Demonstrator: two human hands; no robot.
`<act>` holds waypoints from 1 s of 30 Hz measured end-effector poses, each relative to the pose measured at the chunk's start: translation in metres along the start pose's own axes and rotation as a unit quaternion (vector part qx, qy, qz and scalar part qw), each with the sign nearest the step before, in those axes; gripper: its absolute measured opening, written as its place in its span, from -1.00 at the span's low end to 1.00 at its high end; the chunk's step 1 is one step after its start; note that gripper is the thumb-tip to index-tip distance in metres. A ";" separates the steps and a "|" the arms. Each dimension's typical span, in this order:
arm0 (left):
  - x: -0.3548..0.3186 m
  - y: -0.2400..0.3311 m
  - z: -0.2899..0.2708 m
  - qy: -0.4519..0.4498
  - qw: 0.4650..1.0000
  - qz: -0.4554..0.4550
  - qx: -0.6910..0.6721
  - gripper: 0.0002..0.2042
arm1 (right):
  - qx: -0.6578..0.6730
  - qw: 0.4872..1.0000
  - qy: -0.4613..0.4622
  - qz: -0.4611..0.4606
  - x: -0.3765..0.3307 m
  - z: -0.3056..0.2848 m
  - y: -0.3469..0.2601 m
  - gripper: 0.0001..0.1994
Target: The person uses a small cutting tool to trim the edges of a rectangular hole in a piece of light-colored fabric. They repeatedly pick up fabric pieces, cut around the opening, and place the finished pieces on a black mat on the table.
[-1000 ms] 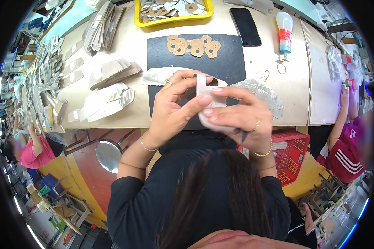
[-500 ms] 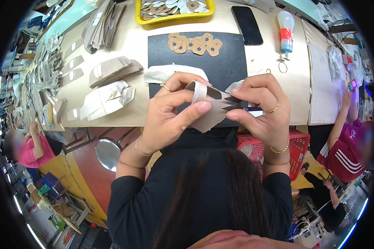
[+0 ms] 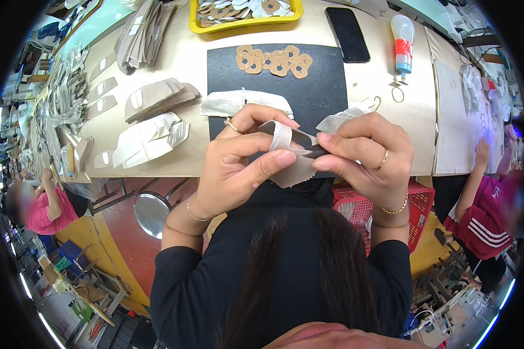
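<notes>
My left hand [image 3: 234, 161] is closed on a grey-brown fabric piece [image 3: 297, 173], pinched between thumb and fingers. A pale strip [image 3: 282, 135] curves over the piece as a loop. My right hand [image 3: 370, 150] grips small dark snips [image 3: 317, 152], mostly hidden by its fingers. The snips' tips reach the fabric's right edge beside the loop. Behind my left hand a pale grey fabric piece [image 3: 239, 102] rests on the black mat [image 3: 326, 81]. More pale grey pieces [image 3: 335, 121] lie just beyond my right fingers.
Several tan flower-shaped pieces [image 3: 273, 62] sit on the mat. A yellow tray [image 3: 247, 27] of cut pieces stands behind. Phone [image 3: 347, 35] and squeeze bottle [image 3: 403, 49] are at back right. Fabric stacks [image 3: 157, 99] lie left. A red basket [image 3: 416, 212] is below the table's edge.
My right hand has moved slightly right and its fingers have closed further over the snips. The blades, spread apart before, now look together. The fabric has tilted a little.
</notes>
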State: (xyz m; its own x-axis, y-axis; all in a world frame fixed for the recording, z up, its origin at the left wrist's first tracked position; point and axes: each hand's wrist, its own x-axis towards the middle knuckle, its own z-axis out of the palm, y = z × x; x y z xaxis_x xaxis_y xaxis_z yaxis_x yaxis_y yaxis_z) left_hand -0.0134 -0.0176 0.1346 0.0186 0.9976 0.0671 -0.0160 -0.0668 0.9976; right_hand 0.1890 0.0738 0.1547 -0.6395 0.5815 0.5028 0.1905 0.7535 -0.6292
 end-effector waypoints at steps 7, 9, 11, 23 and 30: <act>0.001 -0.002 0.001 -0.003 1.000 -0.005 -0.018 -0.86 | 0.015 1.000 0.014 0.015 -0.001 0.001 0.000 -0.78; 0.001 -0.002 0.000 -0.005 1.000 -0.012 -0.022 -0.85 | 0.027 0.999 0.021 0.020 -0.001 0.002 -0.001 -0.78; 0.000 -0.002 0.000 -0.007 1.000 -0.011 -0.012 -0.85 | 0.041 0.998 0.028 0.025 0.000 0.003 -0.001 -0.78; 0.000 -0.003 0.001 -0.016 1.000 0.016 -0.008 -0.86 | 0.013 1.000 0.008 0.011 0.001 0.003 -0.003 -0.78; -0.002 -0.003 0.002 -0.016 1.000 0.011 0.004 -0.86 | 0.004 1.000 0.007 -0.003 0.002 0.003 -0.002 -0.77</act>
State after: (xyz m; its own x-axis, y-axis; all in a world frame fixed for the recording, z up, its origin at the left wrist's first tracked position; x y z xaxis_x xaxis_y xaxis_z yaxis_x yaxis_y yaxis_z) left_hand -0.0111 -0.0193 0.1318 0.0508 0.9947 0.0896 -0.0084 -0.0892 0.9960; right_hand 0.1853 0.0728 0.1558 -0.6299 0.5813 0.5151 0.1812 0.7549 -0.6303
